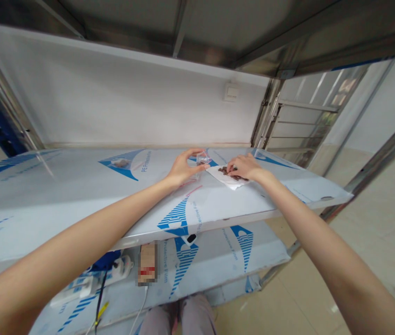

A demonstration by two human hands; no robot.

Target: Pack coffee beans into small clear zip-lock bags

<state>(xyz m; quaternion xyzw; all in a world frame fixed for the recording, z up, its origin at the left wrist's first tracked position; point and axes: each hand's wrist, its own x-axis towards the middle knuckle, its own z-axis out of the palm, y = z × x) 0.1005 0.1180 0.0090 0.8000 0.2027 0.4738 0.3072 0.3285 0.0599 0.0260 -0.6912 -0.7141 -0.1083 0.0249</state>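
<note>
My left hand (185, 168) curves around a small clear zip bag (203, 159), thumb and fingers at its sides. A few dark brown bits appear inside the bag, too small to name. Just right of it, a sheet of white paper (232, 182) lies on the film-covered shelf (141, 204). On the paper is a little heap of small brown pieces (222, 170). My right hand (246, 166) reaches down into this heap with its fingertips pinched together among the pieces. Those fingers partly hide the heap.
A metal shelf (169, 32) hangs low overhead, with metal posts (269, 111) at the side. On the lower level are a phone-like blurred object (147, 264) with a white cable and a white power strip (119, 270). A light switch (231, 92) is on the wall.
</note>
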